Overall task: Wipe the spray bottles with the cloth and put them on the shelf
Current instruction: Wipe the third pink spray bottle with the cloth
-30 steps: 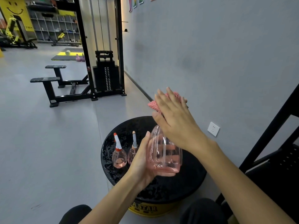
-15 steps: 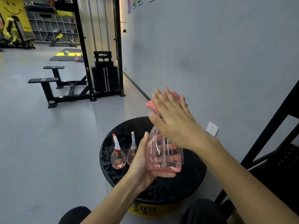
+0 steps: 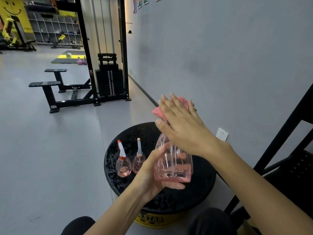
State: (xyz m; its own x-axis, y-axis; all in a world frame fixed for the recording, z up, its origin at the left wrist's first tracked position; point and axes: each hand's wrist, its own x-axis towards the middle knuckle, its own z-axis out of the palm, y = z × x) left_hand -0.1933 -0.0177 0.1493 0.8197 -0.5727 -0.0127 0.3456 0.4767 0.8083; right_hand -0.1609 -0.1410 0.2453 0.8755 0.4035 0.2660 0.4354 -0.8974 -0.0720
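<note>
My left hand [image 3: 152,172] grips the base of a large clear pink spray bottle [image 3: 174,165], held above a round black stool top [image 3: 201,187]. My right hand [image 3: 181,126] lies flat with straight fingers over the bottle's top, pressing a pink cloth [image 3: 183,101] onto it; the bottle's head is hidden under cloth and hand. Two smaller pink spray bottles stand upright on the stool's left part: one with a white and orange nozzle [image 3: 123,163], one with a grey nozzle [image 3: 138,161].
A black shelf frame [image 3: 291,133] rises at the right edge. The grey wall with a white socket [image 3: 222,134] runs right behind the stool. A black cable machine [image 3: 108,78] and benches [image 3: 47,85] stand farther back on the grey floor.
My right hand with the cloth has shifted slightly over the bottle's top. The left hand keeps the bottle in nearly the same place.
</note>
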